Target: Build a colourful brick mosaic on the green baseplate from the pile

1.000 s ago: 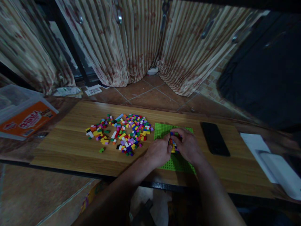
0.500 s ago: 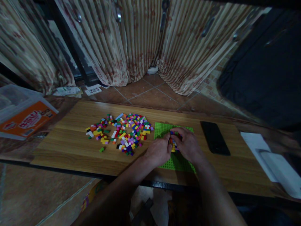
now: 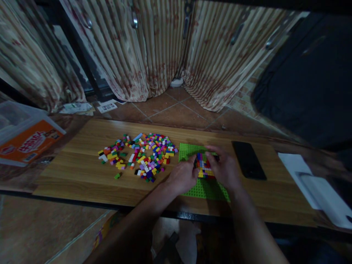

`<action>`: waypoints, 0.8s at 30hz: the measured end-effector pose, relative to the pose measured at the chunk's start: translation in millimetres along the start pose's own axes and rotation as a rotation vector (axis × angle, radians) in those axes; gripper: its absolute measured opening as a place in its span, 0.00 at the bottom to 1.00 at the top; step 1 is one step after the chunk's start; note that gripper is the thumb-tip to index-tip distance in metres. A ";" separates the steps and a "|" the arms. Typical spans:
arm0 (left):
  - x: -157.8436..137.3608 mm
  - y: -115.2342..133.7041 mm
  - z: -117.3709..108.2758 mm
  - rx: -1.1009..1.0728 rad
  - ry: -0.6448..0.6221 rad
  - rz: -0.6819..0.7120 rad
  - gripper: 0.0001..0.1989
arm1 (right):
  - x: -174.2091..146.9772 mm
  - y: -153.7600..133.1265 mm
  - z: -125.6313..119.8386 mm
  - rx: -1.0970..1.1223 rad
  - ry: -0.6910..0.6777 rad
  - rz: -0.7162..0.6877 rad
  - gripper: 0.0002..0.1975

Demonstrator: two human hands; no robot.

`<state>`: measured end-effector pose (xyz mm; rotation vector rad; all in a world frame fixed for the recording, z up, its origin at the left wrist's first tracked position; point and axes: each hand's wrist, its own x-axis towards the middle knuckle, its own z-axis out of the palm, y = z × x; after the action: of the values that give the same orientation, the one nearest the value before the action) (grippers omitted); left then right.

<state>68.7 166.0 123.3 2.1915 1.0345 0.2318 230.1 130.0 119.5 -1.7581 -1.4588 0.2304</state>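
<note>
A low block of colourful toy bricks (image 3: 204,167), with blue, red, white and yellow pieces, sits on a green studded baseplate (image 3: 205,190). From its left side my left hand (image 3: 184,176) grips it, thumb and fingers closed at the edge. My right hand (image 3: 224,168) is curled around the right side, its thumb at the top of the block and its index finger stretched out beyond. The right palm hides part of the block's right end.
Many loose bricks (image 3: 158,150) are spread left of the baseplate on the wooden table (image 3: 82,172). A black phone (image 3: 249,160) lies to the right, near white papers (image 3: 295,176). At far left stands a clear box with an orange label (image 3: 33,143).
My hands have drawn slightly apart, the right one shifting rightward, and more of the brick block shows between them. The whole view has shifted a little.
</note>
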 end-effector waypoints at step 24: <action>-0.3 5.7 -7.6 0.050 -0.030 -0.012 0.30 | 7.7 37.1 4.5 0.346 0.229 0.534 0.19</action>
<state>68.7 167.2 132.7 2.2263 1.0475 0.1685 257.0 139.1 94.1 -1.7807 -0.7166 0.5061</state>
